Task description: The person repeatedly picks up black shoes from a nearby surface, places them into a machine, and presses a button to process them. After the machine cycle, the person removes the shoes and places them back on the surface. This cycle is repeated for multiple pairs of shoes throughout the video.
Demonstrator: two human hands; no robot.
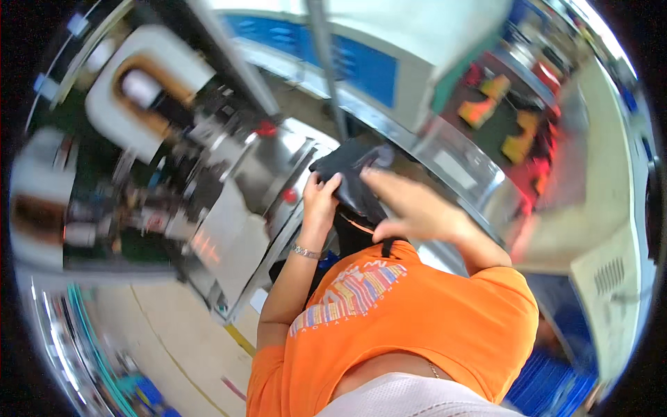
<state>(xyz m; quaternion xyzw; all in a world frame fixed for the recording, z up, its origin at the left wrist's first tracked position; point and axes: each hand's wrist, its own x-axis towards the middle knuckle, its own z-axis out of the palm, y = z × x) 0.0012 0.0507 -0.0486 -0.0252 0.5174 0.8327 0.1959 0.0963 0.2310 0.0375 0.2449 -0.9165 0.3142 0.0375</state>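
Note:
In front of my chest is a black, glossy, shoe-upper-like piece (351, 170), its exact shape smeared by motion. My left hand (319, 205) grips its left edge, thumb and fingers closed on it; a metal watch (306, 251) circles that wrist. On the other side, my right hand (420, 212) has its fingers stretched out and its thumb apart. Those fingertips reach the right side of the black piece, and whether they touch it I cannot tell. Just below the hands, a dark strap or cloth (354, 233) hangs at the neck of my orange shirt.
A machine with a metal plate (267, 170) and red knobs (290, 195) stands close on the left. Ahead, a grey post (326, 69) rises before a white and blue cabinet (368, 73). Yellow pads (486, 101) lie under red light at right. Blue slatted material (556, 379) is lower right.

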